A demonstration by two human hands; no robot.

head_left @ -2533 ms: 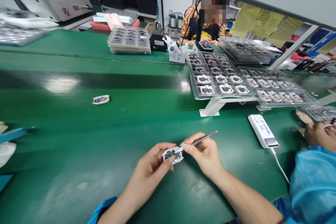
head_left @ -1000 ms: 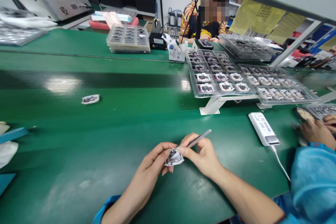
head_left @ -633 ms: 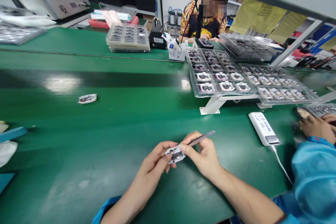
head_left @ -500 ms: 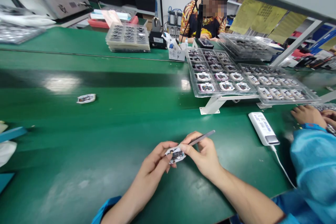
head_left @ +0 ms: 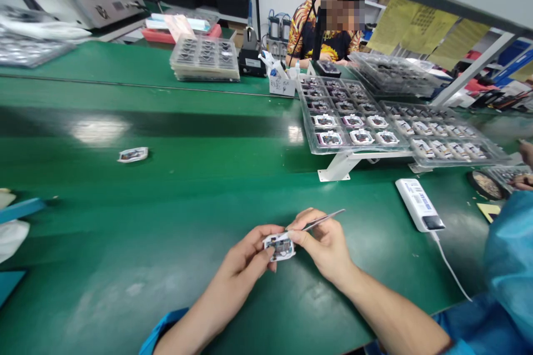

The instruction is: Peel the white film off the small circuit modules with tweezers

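Green bench (head_left: 125,199) below: left hand (head_left: 250,247) pinches a small white-edged circuit module (head_left: 279,245); right hand (head_left: 320,247) grips metal tweezers (head_left: 323,220).

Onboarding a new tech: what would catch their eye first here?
The two bare hands at bottom centre: the left hand pinches a small white-edged circuit module, and the right hand holds slim steel tweezers against it. Behind them at right, clear plastic trays of similar modules sit on a white stand above the long glossy green workbench.
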